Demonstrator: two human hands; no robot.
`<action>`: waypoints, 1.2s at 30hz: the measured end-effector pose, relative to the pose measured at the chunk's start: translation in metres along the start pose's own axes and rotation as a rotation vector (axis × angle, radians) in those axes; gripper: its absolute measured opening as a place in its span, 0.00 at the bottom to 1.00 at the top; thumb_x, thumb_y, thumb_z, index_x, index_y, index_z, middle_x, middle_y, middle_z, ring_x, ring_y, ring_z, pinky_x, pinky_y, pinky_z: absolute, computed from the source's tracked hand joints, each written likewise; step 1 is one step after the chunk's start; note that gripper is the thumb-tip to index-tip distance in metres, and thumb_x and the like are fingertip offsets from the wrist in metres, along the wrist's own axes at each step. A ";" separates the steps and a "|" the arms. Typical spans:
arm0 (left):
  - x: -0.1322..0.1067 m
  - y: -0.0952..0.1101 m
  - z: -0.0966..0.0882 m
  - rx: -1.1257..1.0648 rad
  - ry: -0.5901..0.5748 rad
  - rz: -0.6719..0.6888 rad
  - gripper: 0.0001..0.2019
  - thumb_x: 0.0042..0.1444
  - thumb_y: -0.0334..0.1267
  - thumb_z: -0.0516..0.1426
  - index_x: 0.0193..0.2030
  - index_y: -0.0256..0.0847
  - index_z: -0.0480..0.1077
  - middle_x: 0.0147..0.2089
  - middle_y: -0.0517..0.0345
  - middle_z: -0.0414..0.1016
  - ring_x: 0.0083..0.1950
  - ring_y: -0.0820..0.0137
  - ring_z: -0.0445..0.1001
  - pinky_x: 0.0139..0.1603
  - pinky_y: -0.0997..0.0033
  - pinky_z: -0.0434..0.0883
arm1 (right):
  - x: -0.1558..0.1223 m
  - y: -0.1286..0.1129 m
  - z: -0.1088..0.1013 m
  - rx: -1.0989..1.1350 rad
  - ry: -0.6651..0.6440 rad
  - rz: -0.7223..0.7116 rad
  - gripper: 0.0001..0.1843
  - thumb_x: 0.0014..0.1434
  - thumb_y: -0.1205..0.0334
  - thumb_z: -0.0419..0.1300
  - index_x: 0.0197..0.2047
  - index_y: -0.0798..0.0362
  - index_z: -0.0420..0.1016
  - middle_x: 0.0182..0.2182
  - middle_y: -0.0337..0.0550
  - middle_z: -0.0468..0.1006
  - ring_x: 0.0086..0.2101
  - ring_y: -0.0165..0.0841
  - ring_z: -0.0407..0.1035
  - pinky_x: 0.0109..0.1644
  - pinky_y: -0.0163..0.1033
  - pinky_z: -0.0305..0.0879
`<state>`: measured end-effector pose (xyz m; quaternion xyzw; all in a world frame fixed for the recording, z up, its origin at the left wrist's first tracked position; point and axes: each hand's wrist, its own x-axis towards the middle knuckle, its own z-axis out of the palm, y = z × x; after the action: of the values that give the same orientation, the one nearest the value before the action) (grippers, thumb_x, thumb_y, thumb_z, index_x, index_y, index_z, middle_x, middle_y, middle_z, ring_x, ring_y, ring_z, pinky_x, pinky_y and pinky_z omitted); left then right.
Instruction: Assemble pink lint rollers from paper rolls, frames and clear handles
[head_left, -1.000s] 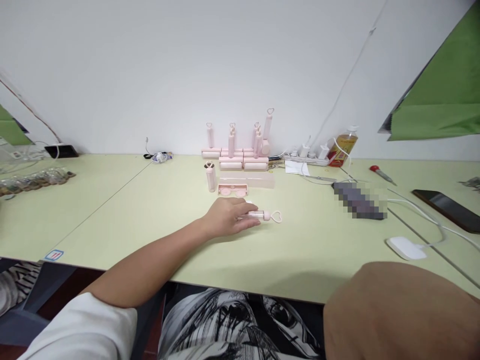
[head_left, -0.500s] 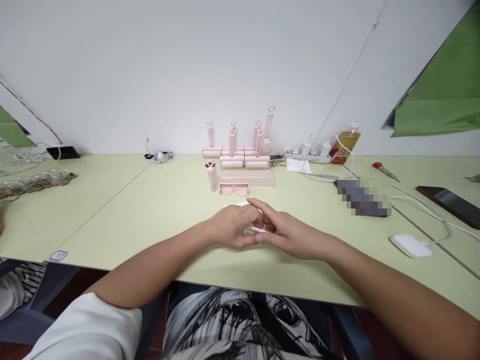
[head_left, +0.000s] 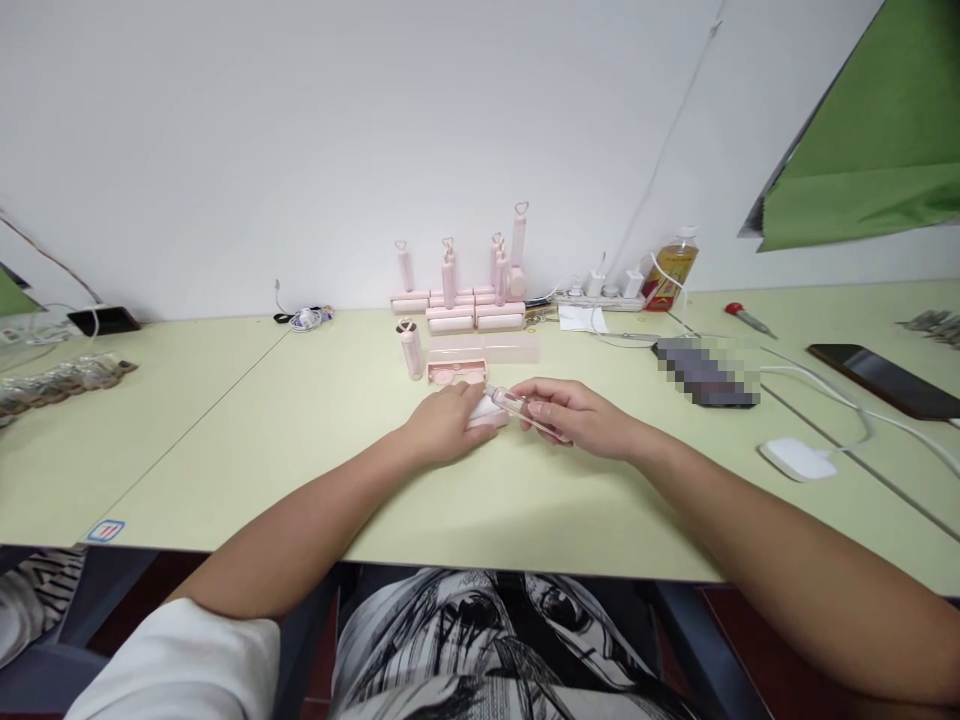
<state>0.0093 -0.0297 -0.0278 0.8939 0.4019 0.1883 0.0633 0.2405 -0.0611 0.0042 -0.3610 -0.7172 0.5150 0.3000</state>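
My right hand (head_left: 581,415) grips a slim clear tube (head_left: 514,404) with a pinkish tint, tilted with its far end up and to the left. My left hand (head_left: 448,422) is closed over a small white-and-pink case (head_left: 487,412) lying on the table, its thumb along the near side. Part of the case is hidden under the fingers. Just beyond that hand is an open pink case (head_left: 457,372) with a pair of pink round shapes in it. A pink tube with a heart-shaped loop (head_left: 411,353) stands upright to its left.
Several pink cases (head_left: 451,320) and looped tubes line the wall behind a long translucent box (head_left: 484,349). A power strip (head_left: 600,300), a drink bottle (head_left: 673,272), a screwdriver (head_left: 748,320), a phone (head_left: 885,380) and a white charger (head_left: 796,458) with cables occupy the right side.
My hands were together around something clear and have separated. The left has moved onto the white-and-pink case; the right holds the tube apart from it. The camera view has shifted slightly.
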 end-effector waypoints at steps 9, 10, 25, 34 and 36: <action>0.005 -0.007 -0.013 -0.728 0.113 -0.230 0.23 0.51 0.53 0.60 0.49 0.38 0.71 0.42 0.54 0.76 0.39 0.65 0.73 0.38 0.68 0.69 | 0.000 0.002 0.009 0.104 0.022 -0.024 0.24 0.53 0.50 0.66 0.49 0.53 0.69 0.28 0.36 0.64 0.25 0.27 0.60 0.25 0.33 0.63; 0.006 -0.007 -0.015 -0.853 0.105 -0.245 0.23 0.51 0.53 0.60 0.48 0.37 0.70 0.40 0.55 0.76 0.37 0.67 0.73 0.35 0.70 0.68 | 0.000 0.003 0.009 0.091 0.023 -0.031 0.24 0.52 0.50 0.66 0.48 0.53 0.69 0.28 0.36 0.63 0.25 0.27 0.59 0.25 0.33 0.62; 0.007 -0.004 -0.015 -1.215 0.072 -0.305 0.24 0.47 0.50 0.61 0.47 0.37 0.65 0.32 0.59 0.71 0.29 0.71 0.69 0.29 0.72 0.65 | 0.000 0.011 0.012 -0.406 -0.029 -0.134 0.25 0.63 0.50 0.55 0.59 0.55 0.70 0.25 0.35 0.65 0.26 0.28 0.57 0.31 0.34 0.54; 0.005 -0.004 -0.013 -1.005 0.084 -0.218 0.26 0.49 0.46 0.59 0.54 0.37 0.66 0.44 0.54 0.70 0.41 0.67 0.69 0.40 0.69 0.68 | -0.002 0.004 0.016 -0.640 -0.006 -0.051 0.19 0.64 0.53 0.54 0.52 0.56 0.73 0.31 0.43 0.75 0.29 0.33 0.66 0.34 0.36 0.58; 0.004 -0.003 -0.013 -0.924 0.093 -0.203 0.26 0.51 0.46 0.58 0.55 0.38 0.65 0.45 0.54 0.70 0.43 0.66 0.69 0.42 0.68 0.68 | -0.002 0.003 0.019 -0.684 -0.014 -0.040 0.19 0.65 0.53 0.52 0.52 0.56 0.72 0.34 0.46 0.77 0.32 0.35 0.68 0.36 0.37 0.59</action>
<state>0.0040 -0.0252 -0.0155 0.7190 0.3637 0.3801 0.4542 0.2269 -0.0726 -0.0046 -0.4232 -0.8574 0.2411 0.1664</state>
